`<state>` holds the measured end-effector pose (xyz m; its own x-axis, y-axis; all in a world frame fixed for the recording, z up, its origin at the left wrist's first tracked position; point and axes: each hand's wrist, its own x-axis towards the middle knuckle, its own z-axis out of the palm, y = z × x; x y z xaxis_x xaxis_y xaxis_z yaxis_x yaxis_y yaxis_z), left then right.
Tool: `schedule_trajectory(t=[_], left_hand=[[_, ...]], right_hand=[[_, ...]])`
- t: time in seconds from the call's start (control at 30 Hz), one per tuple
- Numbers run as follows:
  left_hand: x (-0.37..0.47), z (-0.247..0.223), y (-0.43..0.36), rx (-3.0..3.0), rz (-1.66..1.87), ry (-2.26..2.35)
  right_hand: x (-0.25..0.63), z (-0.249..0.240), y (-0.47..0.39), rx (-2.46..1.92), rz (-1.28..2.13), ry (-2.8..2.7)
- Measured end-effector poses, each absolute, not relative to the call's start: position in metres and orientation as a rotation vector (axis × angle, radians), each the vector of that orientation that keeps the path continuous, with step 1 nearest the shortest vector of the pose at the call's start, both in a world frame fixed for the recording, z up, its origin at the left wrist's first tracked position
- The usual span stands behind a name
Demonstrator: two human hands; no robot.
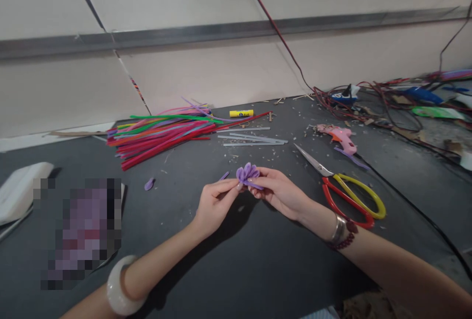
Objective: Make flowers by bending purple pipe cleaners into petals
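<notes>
Between my two hands is a purple pipe-cleaner flower (248, 173) with several looped petals. My left hand (217, 204) pinches its lower left side with thumb and finger. From the other side my right hand (280, 188) grips it, and a short purple end sticks out over the fingers. Behind my left fingers a bit of purple pipe cleaner (224, 176) shows. A small purple loop (149, 184) lies apart on the dark table (199, 270), to the left.
A bundle of coloured pipe cleaners (165, 134), clear glue sticks (254, 139) and a yellow tube (241, 113) lie toward the wall. Scissors (332, 174) and a pink glue gun (341, 137) are at right, near tangled cables (332, 100). A white object (24, 191) and a blurred-out item (84, 230) lie left.
</notes>
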<state>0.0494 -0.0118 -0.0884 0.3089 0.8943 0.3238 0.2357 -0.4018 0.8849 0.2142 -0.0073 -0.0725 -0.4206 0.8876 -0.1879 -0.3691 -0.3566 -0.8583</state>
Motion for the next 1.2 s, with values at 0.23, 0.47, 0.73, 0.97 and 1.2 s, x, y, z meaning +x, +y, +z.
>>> schedule_trajectory(t=[0.23,0.47,0.73,0.97,1.2], left_hand=[[0.051,-0.088,-0.009,1.721,1.097,1.123],[0.048,-0.092,-0.013,2.121,1.135,1.213],[0.049,-0.087,-0.010,1.944,0.963,1.102],[0.052,-0.090,-0.011,1.686,0.860,1.023],[0.052,-0.089,-0.009,1.558,0.900,1.007]], right_hand=[[0.217,-0.068,-0.008,-0.952,1.793,-1.106],[0.210,-0.072,-0.012,-1.061,1.752,-1.069],[0.220,-0.067,-0.005,-1.100,1.516,-1.448],[0.230,-0.066,0.004,-1.068,1.235,-1.709],[0.238,-0.053,-0.001,-0.870,0.601,-2.093]])
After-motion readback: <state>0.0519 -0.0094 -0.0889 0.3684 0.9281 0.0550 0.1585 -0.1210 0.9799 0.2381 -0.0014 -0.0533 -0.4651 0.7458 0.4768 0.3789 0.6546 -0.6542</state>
